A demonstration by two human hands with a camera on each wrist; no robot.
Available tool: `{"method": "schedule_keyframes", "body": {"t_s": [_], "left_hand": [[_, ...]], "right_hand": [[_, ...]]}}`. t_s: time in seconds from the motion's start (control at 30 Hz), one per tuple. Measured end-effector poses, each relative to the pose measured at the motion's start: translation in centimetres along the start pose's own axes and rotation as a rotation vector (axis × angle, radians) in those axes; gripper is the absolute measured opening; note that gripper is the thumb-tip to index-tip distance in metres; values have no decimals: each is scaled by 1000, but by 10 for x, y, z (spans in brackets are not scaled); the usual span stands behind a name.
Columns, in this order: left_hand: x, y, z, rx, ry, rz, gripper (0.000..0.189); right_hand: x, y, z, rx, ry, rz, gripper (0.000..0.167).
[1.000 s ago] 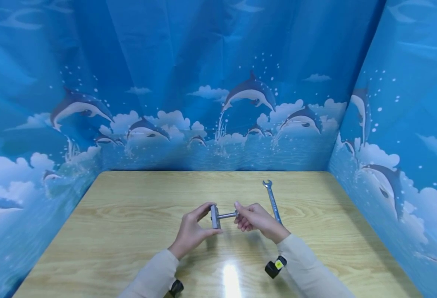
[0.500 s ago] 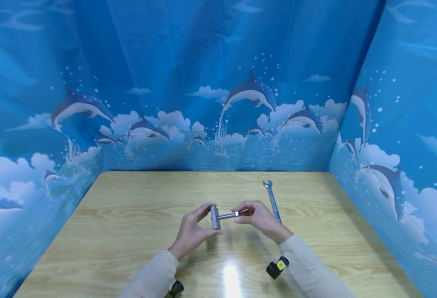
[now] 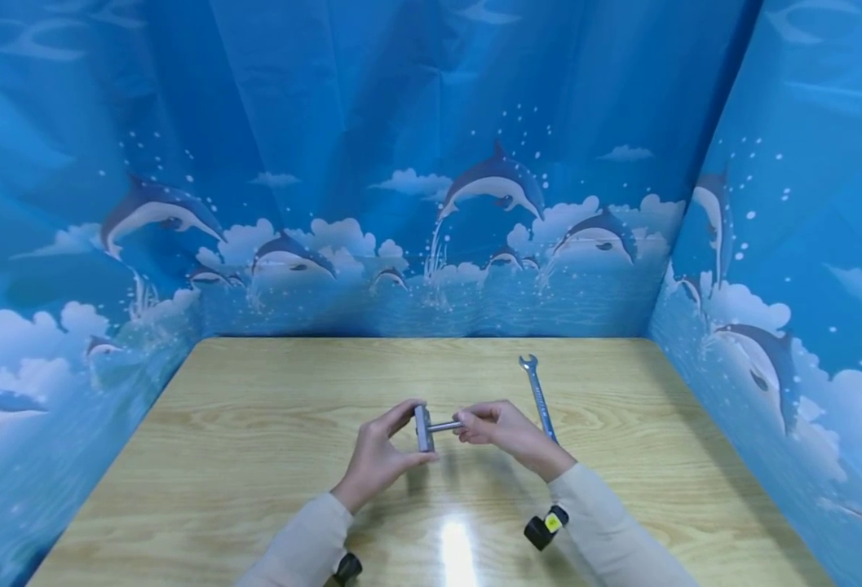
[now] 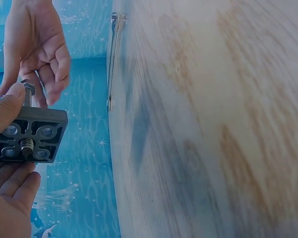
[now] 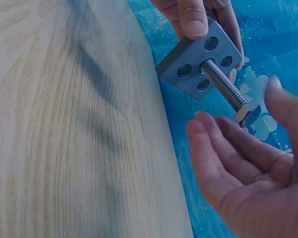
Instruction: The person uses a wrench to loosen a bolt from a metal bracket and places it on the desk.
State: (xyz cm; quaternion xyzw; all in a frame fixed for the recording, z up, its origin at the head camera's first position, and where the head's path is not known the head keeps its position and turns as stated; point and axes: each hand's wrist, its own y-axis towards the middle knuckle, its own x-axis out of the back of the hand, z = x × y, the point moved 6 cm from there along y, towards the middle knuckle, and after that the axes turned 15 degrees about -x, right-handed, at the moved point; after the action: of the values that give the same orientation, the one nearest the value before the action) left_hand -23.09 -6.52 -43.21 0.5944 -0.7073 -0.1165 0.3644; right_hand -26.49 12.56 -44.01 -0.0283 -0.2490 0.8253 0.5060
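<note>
A grey square plate (image 3: 424,429) with several round holes is held on edge by my left hand (image 3: 377,463), thumb and fingers on opposite edges. A hex bolt (image 5: 222,82) runs through its centre; in the left wrist view the threaded end (image 4: 27,145) shows on the plate's ribbed side. The bolt's head (image 5: 248,115) points toward my right hand (image 3: 513,434). In the right wrist view that hand's thumb and loosely bent fingers stand around the head, with a gap showing between thumb and bolt. In the head view its fingers cover the head.
A wrench (image 3: 537,393) lies on the wooden table (image 3: 269,383) behind the right hand, its lower end hidden by that hand. A blue dolphin-print curtain (image 3: 372,163) encloses the table at the back and sides.
My right hand's fingers have shifted about the bolt's head, reaching over it, then lower and slightly left. The left hand and plate stay in place.
</note>
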Motion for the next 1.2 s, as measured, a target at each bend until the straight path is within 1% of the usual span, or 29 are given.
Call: {"method": "schedule_keyframes", "body": {"t_s": [0.07,0.17,0.27,0.33,0.4,0.47,0.57,0.6,0.73,0.9,1.07,1.1,1.2], "left_hand": [[0,0,0,-5,5,1,74],[0,0,0,-7,17,6,75],[0,0,0,-3,30,11,75],[0,0,0,-1,33,12,75],[1,0,0,3,34,12,74],[1,0,0,11,35,13,74],[1,0,1,23,38,16,73],[1,0,1,25,39,18,73],[1,0,1,26,38,20,73],[1,1,1,25,40,15,74],[2,1,1,24,54,16,74],[2,1,1,23,54,15,74],[1,1,0,20,49,7,73]], "right_hand": [[-2,2,-2,-19,22,30,59],[-4,4,-5,-63,20,50,68],[-6,4,-8,-101,15,61,69],[-6,4,-8,-107,4,61,66],[-4,4,-7,-101,-2,43,61],[-1,4,-5,-82,-5,10,51],[4,3,-3,-52,-21,-61,34],[5,3,-2,-43,-21,-83,31],[6,1,1,-23,-19,-136,31],[4,-2,4,-17,-6,-151,32],[4,-2,4,-8,-10,-133,34],[3,-1,3,-9,-19,-119,37],[1,0,2,1,-24,-38,47]]}}
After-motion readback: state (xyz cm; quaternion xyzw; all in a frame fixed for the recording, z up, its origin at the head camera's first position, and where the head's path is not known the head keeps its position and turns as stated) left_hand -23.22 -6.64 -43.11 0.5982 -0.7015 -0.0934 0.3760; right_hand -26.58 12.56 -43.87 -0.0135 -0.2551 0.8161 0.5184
